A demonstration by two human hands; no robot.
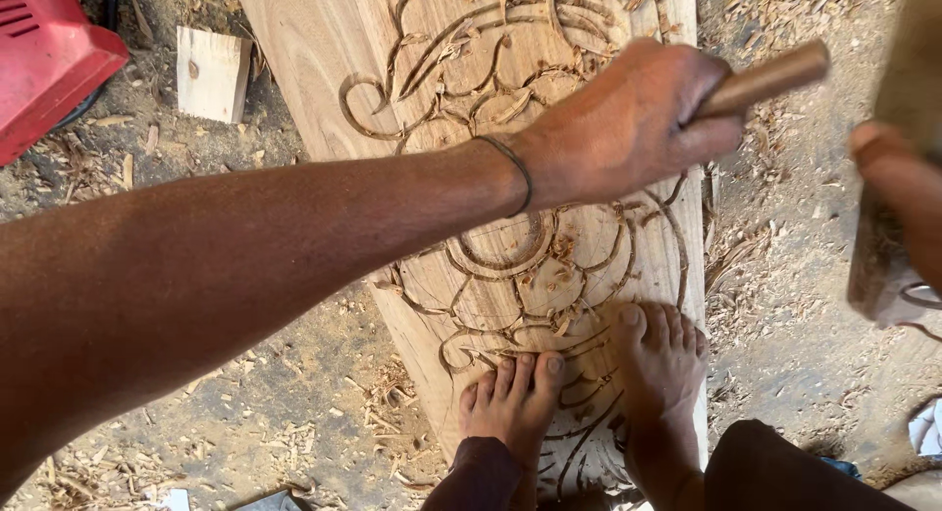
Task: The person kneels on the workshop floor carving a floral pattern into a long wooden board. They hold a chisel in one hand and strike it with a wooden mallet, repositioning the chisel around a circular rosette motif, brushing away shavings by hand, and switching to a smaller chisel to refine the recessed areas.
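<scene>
Left hand (628,128) grips a chisel handle (765,79) above the carved plank (314,40); right hand (898,192), blurred at the frame's right edge, clasps a mallet (888,266); bare feet (589,393) stand on the plank, a red case (44,65) sits upper left.

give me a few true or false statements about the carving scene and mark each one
1. The left hand grips a wooden tool handle. True.
2. Both bare feet stand on the carved plank. True.
3. The plank is smooth and uncarved. False: curling floral grooves are cut into it.
4. A blue box lies at the upper left. False: the red object there is red.
5. The right hand holds a blurred mallet. True.
</scene>
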